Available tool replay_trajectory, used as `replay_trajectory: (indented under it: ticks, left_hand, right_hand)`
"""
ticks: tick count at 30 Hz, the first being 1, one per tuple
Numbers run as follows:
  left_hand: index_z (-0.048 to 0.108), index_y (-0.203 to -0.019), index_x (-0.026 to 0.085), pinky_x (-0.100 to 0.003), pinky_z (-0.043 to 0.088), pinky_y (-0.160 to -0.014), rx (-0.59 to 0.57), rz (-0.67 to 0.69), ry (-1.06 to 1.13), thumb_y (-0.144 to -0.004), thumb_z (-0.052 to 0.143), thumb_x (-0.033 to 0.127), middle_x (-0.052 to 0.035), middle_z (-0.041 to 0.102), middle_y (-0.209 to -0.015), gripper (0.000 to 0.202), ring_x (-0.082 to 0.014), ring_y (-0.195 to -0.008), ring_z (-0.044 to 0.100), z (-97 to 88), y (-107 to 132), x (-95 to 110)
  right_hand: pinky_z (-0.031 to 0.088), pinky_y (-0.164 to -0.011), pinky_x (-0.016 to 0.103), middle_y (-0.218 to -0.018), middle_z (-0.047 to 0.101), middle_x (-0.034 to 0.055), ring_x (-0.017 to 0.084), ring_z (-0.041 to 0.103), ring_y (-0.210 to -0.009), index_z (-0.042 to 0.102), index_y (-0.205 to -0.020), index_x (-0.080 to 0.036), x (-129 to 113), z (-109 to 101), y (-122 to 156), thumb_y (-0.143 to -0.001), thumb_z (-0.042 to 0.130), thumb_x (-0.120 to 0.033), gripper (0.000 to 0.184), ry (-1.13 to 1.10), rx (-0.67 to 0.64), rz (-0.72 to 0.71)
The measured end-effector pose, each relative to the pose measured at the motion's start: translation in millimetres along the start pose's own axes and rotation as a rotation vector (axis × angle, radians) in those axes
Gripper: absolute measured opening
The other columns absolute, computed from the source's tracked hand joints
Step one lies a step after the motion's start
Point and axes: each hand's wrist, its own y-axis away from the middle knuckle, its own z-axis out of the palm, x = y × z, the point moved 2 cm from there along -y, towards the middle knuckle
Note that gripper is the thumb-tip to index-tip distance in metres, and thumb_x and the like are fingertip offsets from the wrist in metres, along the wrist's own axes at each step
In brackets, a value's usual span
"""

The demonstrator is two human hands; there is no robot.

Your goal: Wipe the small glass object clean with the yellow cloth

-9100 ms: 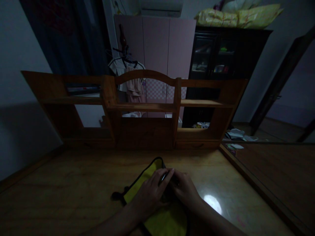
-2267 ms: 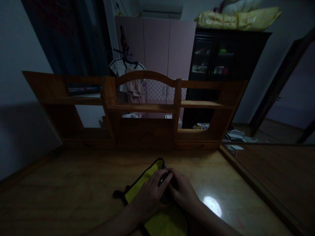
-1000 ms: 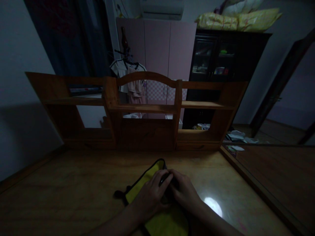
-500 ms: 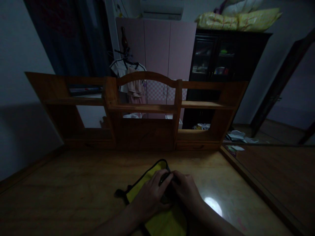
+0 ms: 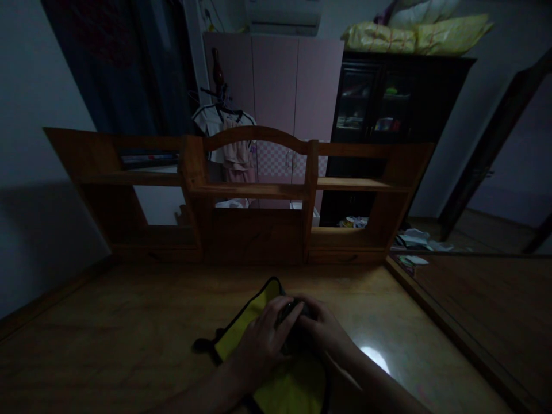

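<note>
A yellow pouch with black trim lies on the wooden desk in dim light. My left hand rests on top of it with the fingers curled over a small dark part near its upper edge. My right hand meets the left there, fingers bent and pressed onto the same dark part. What that part is I cannot make out. A black strap end sticks out at the pouch's left.
A wooden shelf unit stands across the back of the desk. A raised rim runs along the desk's right edge. Behind are a pink wardrobe, hanging clothes and a dark cabinet with bedding on top.
Both hands stay on the pouch's dark part throughout. In the last half second the pouch and hands have shifted slightly left and the fingers have curled a little more.
</note>
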Motion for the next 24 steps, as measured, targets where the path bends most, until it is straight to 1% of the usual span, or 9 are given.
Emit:
replay_trajectory:
  ticks: [3,5,7,9,12,15,18,22,24]
  left_hand:
    - [0.026,-0.150,0.021,-0.045,0.049,-0.101,0.023,0.007,-0.058,-0.088,0.061,0.047,-0.0173,0.044,-0.136,0.076,-0.0321,-0.129,0.046,-4.7,-1,-3]
    - [0.023,-0.151,0.021,-0.044,0.048,-0.103,0.044,0.012,-0.100,-0.095,0.052,0.038,-0.0168,0.044,-0.137,0.065,-0.0305,-0.130,0.044,-6.9,-1,-5]
    - [0.020,-0.152,0.022,-0.044,0.046,-0.104,0.072,0.007,-0.120,-0.098,0.045,0.024,-0.0164,0.044,-0.137,0.060,-0.0289,-0.131,0.043,-7.8,-2,-6]
    - [0.017,-0.152,0.022,-0.045,0.045,-0.106,0.088,-0.007,-0.099,-0.096,0.047,0.019,-0.0163,0.042,-0.138,0.064,-0.0288,-0.132,0.042,-7.2,-3,-7]
    - [0.015,-0.153,0.024,-0.047,0.044,-0.107,0.082,-0.076,-0.024,-0.089,0.061,0.020,-0.0150,0.038,-0.139,0.078,-0.0304,-0.132,0.042,-5.8,-5,-10]
    - [0.014,-0.152,0.030,-0.048,0.043,-0.108,0.081,-0.194,0.057,-0.083,0.068,0.014,-0.0124,0.034,-0.142,0.089,-0.0305,-0.134,0.041,-6.7,-6,-15]
    - [0.016,-0.151,0.033,-0.046,0.042,-0.109,0.082,-0.266,0.138,-0.078,0.068,0.006,-0.0098,0.028,-0.147,0.093,-0.0293,-0.137,0.038,-9.2,-6,-18]
    - [0.015,-0.151,0.032,-0.047,0.040,-0.111,0.087,-0.248,0.196,-0.077,0.070,0.005,-0.0098,0.025,-0.152,0.096,-0.0288,-0.139,0.034,-11.4,-6,-18]
    - [0.013,-0.151,0.031,-0.049,0.041,-0.110,0.088,-0.185,0.186,-0.077,0.070,0.005,-0.0114,0.028,-0.152,0.097,-0.0298,-0.140,0.034,-10.9,-6,-16]
  right_hand:
    - [0.053,-0.086,0.034,-0.109,0.072,0.0070,0.023,0.067,-0.099,0.062,-0.114,-0.020,-5,0,3,-0.086,0.052,-0.015,0.030,0.158,-0.017,-0.097]
    - [0.053,-0.075,0.029,-0.101,0.073,0.0072,0.020,0.069,-0.087,0.060,-0.113,-0.020,-7,0,5,-0.090,0.048,-0.016,0.026,0.284,-0.010,-0.158]
    - [0.050,-0.065,0.025,-0.089,0.073,0.0067,0.019,0.069,-0.074,0.060,-0.106,-0.019,-6,-1,6,-0.092,0.045,-0.016,0.021,0.378,0.010,-0.151]
    - [0.047,-0.059,0.024,-0.081,0.072,0.0059,0.018,0.067,-0.066,0.062,-0.100,-0.019,-4,-3,6,-0.093,0.044,-0.017,0.019,0.443,0.042,-0.116]
    - [0.044,-0.057,0.024,-0.075,0.070,0.0041,0.017,0.064,-0.061,0.065,-0.094,-0.019,-2,-6,5,-0.095,0.043,-0.019,0.022,0.467,0.065,-0.123]
    - [0.044,-0.060,0.024,-0.074,0.069,0.0028,0.017,0.063,-0.064,0.066,-0.091,-0.018,-4,-7,6,-0.096,0.045,-0.023,0.022,0.400,0.102,-0.137]
    - [0.048,-0.067,0.025,-0.081,0.071,0.0031,0.019,0.065,-0.076,0.067,-0.091,-0.018,-6,-3,6,-0.096,0.047,-0.029,0.023,0.230,0.091,-0.102]
    - [0.053,-0.083,0.033,-0.101,0.073,0.0053,0.025,0.066,-0.099,0.067,-0.107,-0.017,-4,1,4,-0.094,0.051,-0.034,0.026,-0.069,-0.004,0.037]
    - [0.051,-0.091,0.037,-0.109,0.072,0.0057,0.026,0.065,-0.106,0.064,-0.116,-0.018,-1,1,4,-0.092,0.054,-0.031,0.028,-0.106,-0.041,0.065]
